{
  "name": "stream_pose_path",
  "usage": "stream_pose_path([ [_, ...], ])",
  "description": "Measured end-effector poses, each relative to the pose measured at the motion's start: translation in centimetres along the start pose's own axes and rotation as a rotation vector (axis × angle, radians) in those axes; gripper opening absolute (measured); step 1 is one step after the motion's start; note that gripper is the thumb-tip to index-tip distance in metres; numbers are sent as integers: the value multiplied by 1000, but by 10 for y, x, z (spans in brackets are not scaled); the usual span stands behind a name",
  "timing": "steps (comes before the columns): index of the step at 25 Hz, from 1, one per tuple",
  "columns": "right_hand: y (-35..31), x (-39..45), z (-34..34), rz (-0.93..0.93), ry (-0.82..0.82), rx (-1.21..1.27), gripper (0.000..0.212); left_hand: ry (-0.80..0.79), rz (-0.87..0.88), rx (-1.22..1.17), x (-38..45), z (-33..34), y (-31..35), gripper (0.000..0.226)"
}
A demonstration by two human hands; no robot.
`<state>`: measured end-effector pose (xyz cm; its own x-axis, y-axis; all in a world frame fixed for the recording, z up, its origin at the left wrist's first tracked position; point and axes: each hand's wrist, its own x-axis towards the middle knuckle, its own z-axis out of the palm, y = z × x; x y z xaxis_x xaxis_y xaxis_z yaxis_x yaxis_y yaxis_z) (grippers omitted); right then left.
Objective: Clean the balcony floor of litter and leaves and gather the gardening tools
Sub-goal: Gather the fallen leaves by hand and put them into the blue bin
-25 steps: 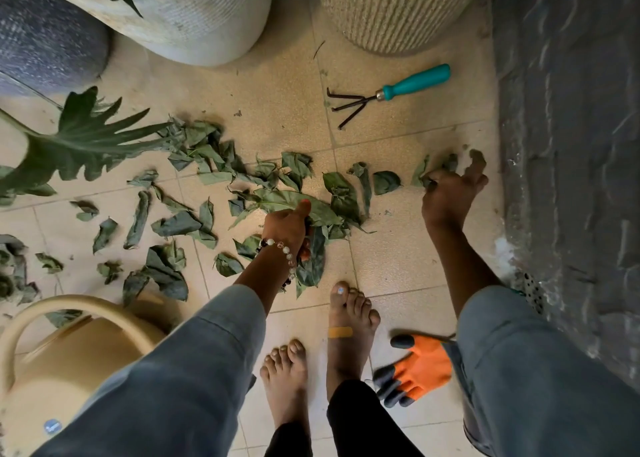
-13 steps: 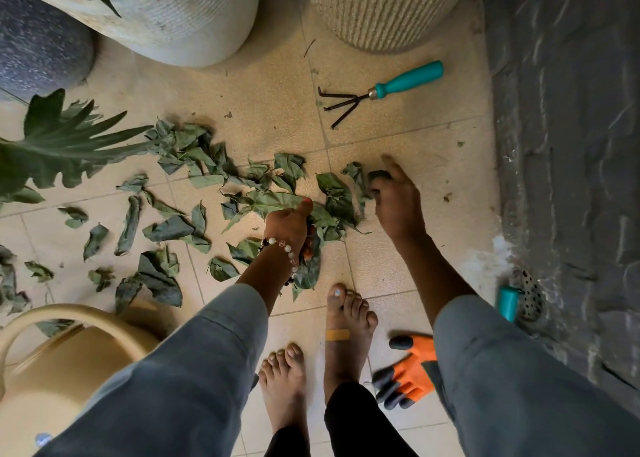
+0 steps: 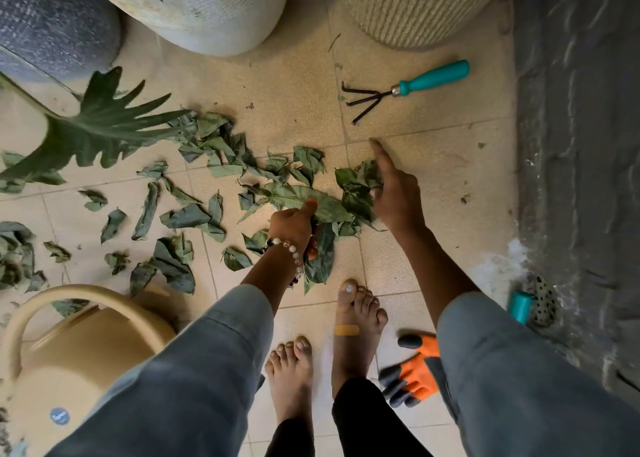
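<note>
Torn green leaves (image 3: 221,165) litter the tiled floor, thickest in a pile (image 3: 332,207) in front of my bare feet. My left hand (image 3: 292,226), with a bead bracelet on the wrist, grips a bunch of leaves at the pile's near side. My right hand (image 3: 393,193) presses against the pile's right edge with a finger stretched straight out. A hand rake (image 3: 408,89) with a teal handle lies on the floor beyond my right hand. An orange and grey glove (image 3: 417,370) lies by my right foot.
A beige watering can (image 3: 69,352) stands at the lower left. Big pots (image 3: 207,6) line the far side, and a live plant leaf (image 3: 97,127) reaches in from the left. A rough grey wall (image 3: 581,145) runs along the right, with a teal handle (image 3: 519,306) at its foot.
My right hand has swept leaves leftwards from near the wall into the pile by my left hand. My left hand has kept its hold on its bunch.
</note>
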<state>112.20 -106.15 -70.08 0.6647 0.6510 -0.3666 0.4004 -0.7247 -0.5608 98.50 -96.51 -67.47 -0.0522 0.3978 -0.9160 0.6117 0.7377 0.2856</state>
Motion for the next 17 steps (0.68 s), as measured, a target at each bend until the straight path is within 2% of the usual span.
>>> stream_pose_path([
  [1, 1, 5, 7, -54, -40, -96, 68, 2, 0, -8, 1, -2, 1, 41],
  [3, 5, 13, 19, -122, -71, -218, 46, 5, -8, -23, 4, -4, 1, 41],
  [5, 9, 15, 24, -62, -4, -201, 30, 8, -18, -35, 3, -7, 1, 41],
  [10, 8, -11, -4, 320, 162, 159, 16, -15, -109, -137, -21, -14, 2, 40],
  [11, 2, -22, -15, 393, 136, 270, 16, -27, -138, -190, -30, -13, 5, 38],
  [13, -20, -46, -35, 480, -10, 647, 12, -71, -207, -336, -53, -9, 12, 30],
  [14, -34, -59, -43, 463, -90, 795, 11, -86, -229, -384, -62, -7, 13, 25],
  [15, -48, -72, -47, 415, -135, 801, 14, -102, -239, -402, -71, -4, 14, 22],
  [17, -77, -96, -56, 235, -151, 573, 20, -108, -223, -442, -86, -1, 11, 26],
])
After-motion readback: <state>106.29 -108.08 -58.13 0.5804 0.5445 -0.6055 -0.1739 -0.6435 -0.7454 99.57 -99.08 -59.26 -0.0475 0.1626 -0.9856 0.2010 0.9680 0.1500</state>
